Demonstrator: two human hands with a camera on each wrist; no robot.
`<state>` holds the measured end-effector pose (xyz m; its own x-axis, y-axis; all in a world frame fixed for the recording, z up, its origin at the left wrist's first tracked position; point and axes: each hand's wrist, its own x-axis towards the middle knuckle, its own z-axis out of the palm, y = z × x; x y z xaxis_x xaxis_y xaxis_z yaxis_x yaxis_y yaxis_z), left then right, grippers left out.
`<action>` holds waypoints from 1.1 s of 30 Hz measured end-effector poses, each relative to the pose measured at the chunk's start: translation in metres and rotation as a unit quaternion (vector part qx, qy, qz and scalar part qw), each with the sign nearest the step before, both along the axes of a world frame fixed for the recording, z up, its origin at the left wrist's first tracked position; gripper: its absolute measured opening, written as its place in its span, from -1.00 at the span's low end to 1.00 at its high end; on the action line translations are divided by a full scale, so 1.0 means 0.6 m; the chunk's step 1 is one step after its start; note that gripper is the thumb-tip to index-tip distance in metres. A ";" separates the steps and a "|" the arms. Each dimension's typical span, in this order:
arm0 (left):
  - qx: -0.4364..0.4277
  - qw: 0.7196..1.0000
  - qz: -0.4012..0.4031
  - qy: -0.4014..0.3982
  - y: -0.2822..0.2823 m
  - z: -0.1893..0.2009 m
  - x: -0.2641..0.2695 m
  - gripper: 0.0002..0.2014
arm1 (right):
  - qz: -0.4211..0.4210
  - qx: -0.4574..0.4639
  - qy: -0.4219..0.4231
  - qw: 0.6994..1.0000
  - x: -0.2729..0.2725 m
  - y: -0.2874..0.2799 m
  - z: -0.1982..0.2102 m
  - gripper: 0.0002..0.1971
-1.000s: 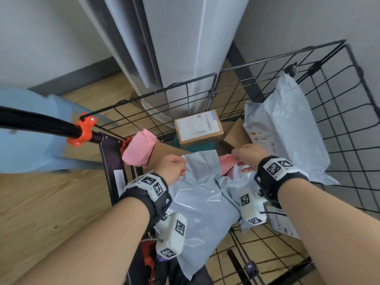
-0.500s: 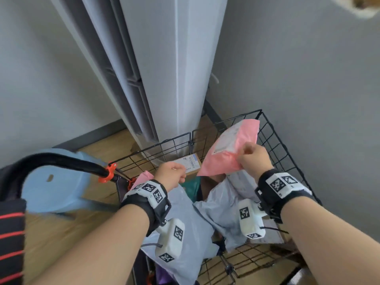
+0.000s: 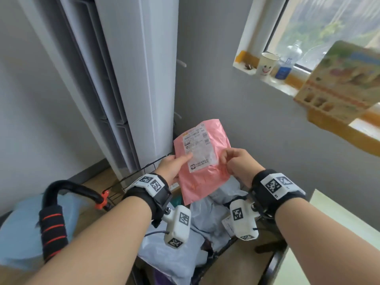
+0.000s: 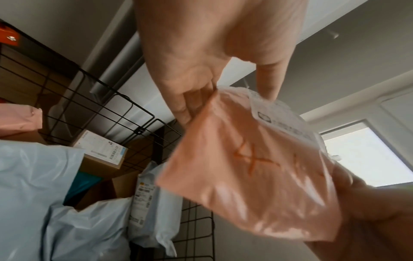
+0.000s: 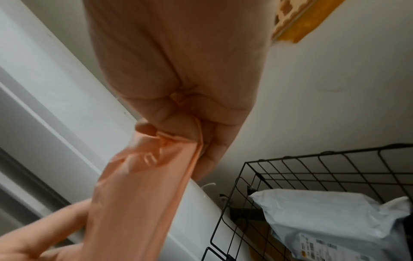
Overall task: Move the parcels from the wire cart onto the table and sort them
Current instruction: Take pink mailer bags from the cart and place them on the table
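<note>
A pink mailer bag (image 3: 202,157) with a white shipping label is held up above the black wire cart (image 3: 144,171), label side facing me. My left hand (image 3: 174,165) pinches its left edge, thumb on the label and fingers behind it. My right hand (image 3: 236,161) pinches its right edge between curled fingers. In the left wrist view the pink mailer bag (image 4: 257,176) carries an orange XX mark. In the right wrist view the pink mailer bag (image 5: 143,185) is gathered in the right hand's fingers. Grey poly bags (image 3: 207,214) and a labelled cardboard box (image 4: 100,150) lie in the cart.
A tall white air conditioner (image 3: 133,79) stands behind the cart. The cart's black handle (image 3: 67,188) with a striped foam grip is at lower left, beside a light blue stool (image 3: 18,233). A windowsill holds a paper cup (image 3: 266,63) and bottle. A table corner (image 3: 339,223) lies right.
The right hand pulled the pink mailer out of the cart and raised it. The left hand let go of a grey bag and took the mailer's left edge. My view tilted upward.
</note>
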<state>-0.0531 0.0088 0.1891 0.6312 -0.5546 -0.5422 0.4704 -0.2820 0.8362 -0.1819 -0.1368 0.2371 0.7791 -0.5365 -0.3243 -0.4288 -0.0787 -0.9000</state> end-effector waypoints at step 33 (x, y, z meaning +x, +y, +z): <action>-0.073 0.818 -0.493 -0.286 -0.252 0.232 -0.761 -0.67 | -0.477 -0.117 0.013 0.871 -0.903 -0.033 0.176 -0.85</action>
<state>-0.5096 -0.1422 0.3284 -0.0349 -0.9796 -0.1978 -0.4060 -0.1670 0.8985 -0.7237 -0.1564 0.3429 -0.0630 -0.9894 -0.1306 -0.4191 0.1450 -0.8963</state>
